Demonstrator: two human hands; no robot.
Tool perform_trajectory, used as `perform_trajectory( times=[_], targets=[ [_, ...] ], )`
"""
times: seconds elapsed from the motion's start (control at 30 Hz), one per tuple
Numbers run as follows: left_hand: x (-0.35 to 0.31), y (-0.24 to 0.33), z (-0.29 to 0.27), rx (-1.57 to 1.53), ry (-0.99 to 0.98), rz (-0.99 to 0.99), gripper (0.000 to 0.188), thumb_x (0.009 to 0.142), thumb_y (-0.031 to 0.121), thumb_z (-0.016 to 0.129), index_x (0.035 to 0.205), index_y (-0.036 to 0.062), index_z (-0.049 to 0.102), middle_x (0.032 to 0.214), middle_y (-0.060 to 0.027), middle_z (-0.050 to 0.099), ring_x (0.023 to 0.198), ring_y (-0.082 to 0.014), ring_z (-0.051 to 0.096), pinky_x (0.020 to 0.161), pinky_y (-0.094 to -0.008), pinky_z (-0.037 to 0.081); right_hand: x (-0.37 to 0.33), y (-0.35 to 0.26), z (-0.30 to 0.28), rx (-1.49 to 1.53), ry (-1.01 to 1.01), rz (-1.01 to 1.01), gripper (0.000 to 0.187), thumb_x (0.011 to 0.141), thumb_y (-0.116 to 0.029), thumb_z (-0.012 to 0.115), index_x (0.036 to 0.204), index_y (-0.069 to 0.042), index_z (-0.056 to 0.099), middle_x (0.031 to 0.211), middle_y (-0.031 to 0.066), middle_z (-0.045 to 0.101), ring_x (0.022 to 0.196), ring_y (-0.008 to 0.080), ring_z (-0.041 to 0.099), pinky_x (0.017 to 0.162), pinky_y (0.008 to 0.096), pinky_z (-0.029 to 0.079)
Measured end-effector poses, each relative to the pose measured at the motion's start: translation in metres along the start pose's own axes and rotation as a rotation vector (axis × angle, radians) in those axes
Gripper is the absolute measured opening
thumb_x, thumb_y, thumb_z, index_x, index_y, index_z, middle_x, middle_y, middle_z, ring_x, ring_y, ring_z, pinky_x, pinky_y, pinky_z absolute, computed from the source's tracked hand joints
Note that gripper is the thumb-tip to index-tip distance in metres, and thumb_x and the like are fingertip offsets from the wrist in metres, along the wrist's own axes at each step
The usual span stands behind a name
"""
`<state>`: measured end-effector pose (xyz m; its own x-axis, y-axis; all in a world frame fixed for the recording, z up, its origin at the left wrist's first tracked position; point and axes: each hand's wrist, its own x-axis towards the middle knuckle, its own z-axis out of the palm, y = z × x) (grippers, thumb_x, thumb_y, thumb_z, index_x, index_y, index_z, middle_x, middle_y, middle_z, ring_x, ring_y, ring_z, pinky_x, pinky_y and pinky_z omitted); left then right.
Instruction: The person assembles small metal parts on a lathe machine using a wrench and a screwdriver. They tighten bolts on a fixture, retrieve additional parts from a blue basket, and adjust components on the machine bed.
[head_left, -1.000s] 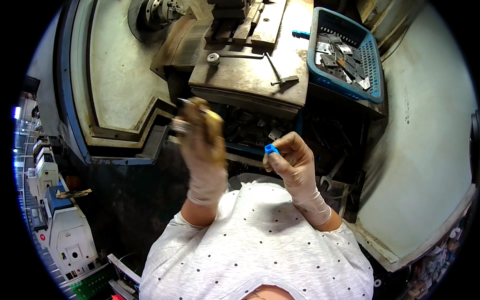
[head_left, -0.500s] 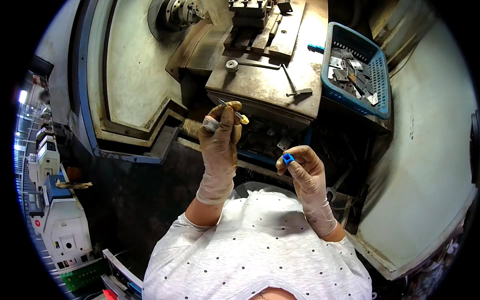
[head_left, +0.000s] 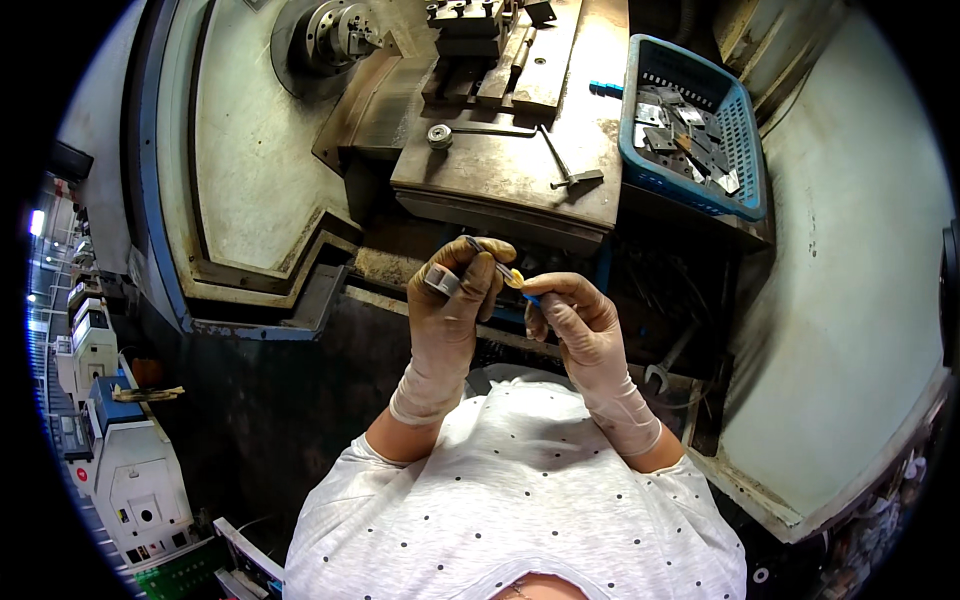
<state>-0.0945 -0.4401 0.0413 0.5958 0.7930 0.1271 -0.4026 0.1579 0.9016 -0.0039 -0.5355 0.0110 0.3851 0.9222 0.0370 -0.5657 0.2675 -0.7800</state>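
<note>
The left hand [head_left: 455, 300], in a stained thin glove, pinches a slender metal rod [head_left: 504, 268] with a rounded yellow tip [head_left: 515, 280] and retains a short grey cylinder [head_left: 441, 279]. The right hand [head_left: 582, 322], gloved alike, pinches a small blue piece [head_left: 533, 299] at the tip's right; contact cannot be confirmed. Beyond, the scuffed metal bench [head_left: 480, 172] carries a bent bar [head_left: 495, 131]. Far right, a perforated blue plastic basket [head_left: 690, 192] holds flat metal plates [head_left: 690, 116]. A round chuck [head_left: 338, 36] stands far left.
</note>
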Motion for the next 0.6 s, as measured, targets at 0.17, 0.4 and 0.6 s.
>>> perform_trajectory(
  times=[0.17, 0.4, 0.6],
  targets=[
    [-0.007, 0.005, 0.001, 0.038, -0.048, 0.000, 0.007, 0.077, 0.005, 0.056, 0.084, 0.0013, 0.057, 0.074, -0.0042, 0.056, 0.062, -0.0059, 0.050, 0.053, -0.0163, 0.040, 0.003, 0.002, 0.011, -0.078, -0.005, -0.034, 0.019, 0.080, -0.012, 0.055, 0.097, -0.005, 0.052, 0.077, -0.0032, 0.053, 0.063, -0.0002, 0.044, 0.055, 0.0136, 0.035],
    [-0.014, 0.000, -0.006, 0.246, -0.006, 0.147, 0.010, 0.073, -0.002, 0.059, 0.082, 0.0007, 0.056, 0.076, -0.0058, 0.056, 0.070, -0.0105, 0.054, 0.061, -0.0215, 0.045, 0.001, 0.009, 0.016, -0.181, -0.016, -0.058, 0.015, 0.080, -0.011, 0.055, 0.092, -0.003, 0.053, 0.081, -0.0026, 0.049, 0.069, 0.0025, 0.042, 0.062, 0.0152, 0.035],
    [-0.021, -0.008, -0.003, 0.075, 0.104, 0.153, 0.010, 0.075, 0.008, 0.060, 0.082, 0.0015, 0.056, 0.080, -0.0063, 0.058, 0.066, -0.0075, 0.052, 0.056, -0.0164, 0.040, 0.001, 0.011, 0.014, -0.221, -0.040, -0.071, 0.014, 0.081, -0.013, 0.053, 0.091, -0.003, 0.052, 0.076, -0.0015, 0.048, 0.068, 0.0049, 0.043, 0.063, 0.0169, 0.036]
  ],
)
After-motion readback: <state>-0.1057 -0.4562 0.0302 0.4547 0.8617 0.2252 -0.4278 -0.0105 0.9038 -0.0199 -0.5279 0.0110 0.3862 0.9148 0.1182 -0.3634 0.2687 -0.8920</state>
